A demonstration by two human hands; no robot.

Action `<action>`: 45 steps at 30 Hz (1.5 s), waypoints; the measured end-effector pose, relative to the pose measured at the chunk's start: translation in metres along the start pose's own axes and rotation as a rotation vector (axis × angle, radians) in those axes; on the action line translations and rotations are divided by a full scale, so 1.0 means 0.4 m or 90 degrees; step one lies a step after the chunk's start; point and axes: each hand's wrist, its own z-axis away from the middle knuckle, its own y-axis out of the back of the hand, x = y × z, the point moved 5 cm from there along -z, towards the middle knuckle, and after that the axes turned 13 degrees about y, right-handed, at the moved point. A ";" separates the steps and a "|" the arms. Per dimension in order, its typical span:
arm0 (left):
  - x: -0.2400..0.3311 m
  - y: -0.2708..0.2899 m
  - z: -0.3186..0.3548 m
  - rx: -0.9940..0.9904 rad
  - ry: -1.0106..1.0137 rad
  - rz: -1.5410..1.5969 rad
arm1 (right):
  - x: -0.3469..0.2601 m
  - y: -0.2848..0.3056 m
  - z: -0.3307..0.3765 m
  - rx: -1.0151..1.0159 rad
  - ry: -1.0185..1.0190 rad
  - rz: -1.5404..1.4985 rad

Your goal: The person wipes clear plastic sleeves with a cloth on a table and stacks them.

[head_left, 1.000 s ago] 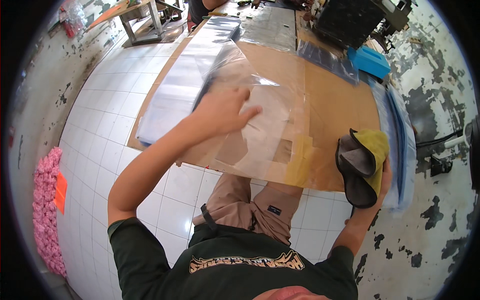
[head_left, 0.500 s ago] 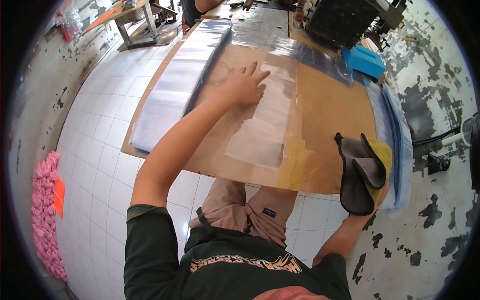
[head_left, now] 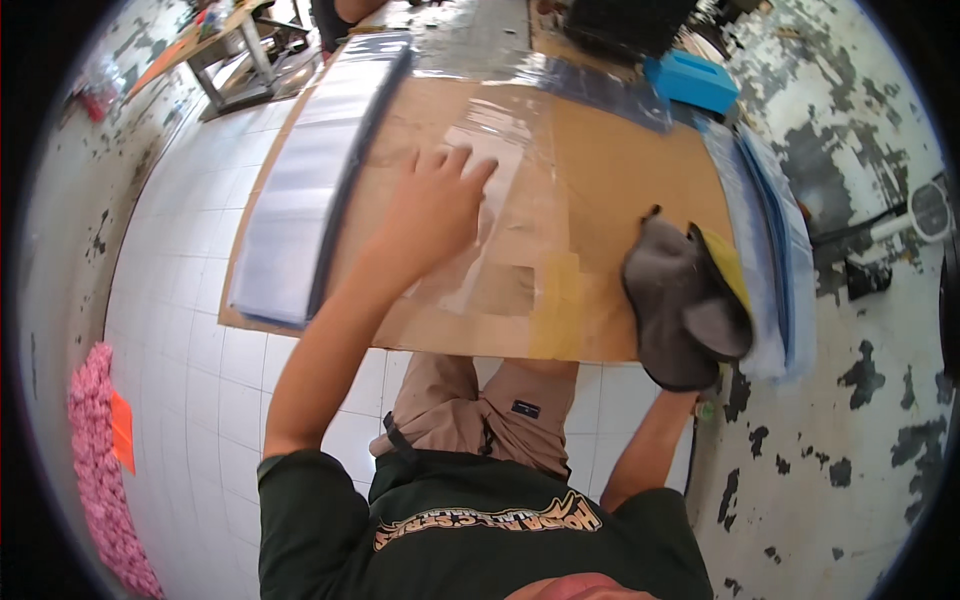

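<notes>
My left hand (head_left: 440, 205) is over a flat, clear plastic sleeve (head_left: 508, 150) on the brown cardboard (head_left: 635, 160). Its fingers are apart and hold nothing; I cannot tell whether they touch the sleeve. To the left of that hand lies a long stack of clear plastic sleeves (head_left: 300, 200). At the cardboard's near right corner, my right hand holds up a grey padded cloth piece (head_left: 665, 300) with black edging and a yellow side. The fingers are hidden behind it; only my right forearm (head_left: 640, 450) shows.
More plastic sleeves (head_left: 770, 240) run along the right edge of the table. A blue box (head_left: 692, 80) and a black box (head_left: 625, 25) stand at the back. Yellow tape (head_left: 556, 310) crosses the cardboard's near edge. A pink textured item (head_left: 100, 470) is at the far left.
The view has shifted. My left hand has come nearer to me over the sleeve, its fingers less stretched. The grey cloth piece has turned, showing less of its yellow side.
</notes>
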 end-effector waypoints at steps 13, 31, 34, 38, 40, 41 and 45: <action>-0.042 0.000 0.459 0.021 0.018 0.121 | 0.093 -0.008 -0.013 -0.041 -0.069 0.006; -0.092 -0.075 0.523 0.161 0.420 1.455 | 0.141 -0.274 -0.064 -0.247 -0.055 0.078; -0.105 -0.083 0.476 0.143 0.382 1.644 | 0.143 -0.441 -0.043 -0.390 -0.031 0.149; -0.123 -0.092 0.432 0.144 0.381 1.705 | 0.241 -0.682 0.118 -0.749 -0.032 0.332; -0.117 -0.083 0.411 0.127 0.342 1.787 | 0.293 -0.766 0.260 -0.991 0.142 0.494; -0.111 -0.078 0.404 0.124 0.325 1.825 | 0.293 -0.798 0.332 -1.043 0.495 0.600; -0.118 -0.074 0.406 0.261 0.389 1.733 | 0.183 -0.822 0.469 -1.078 0.388 0.417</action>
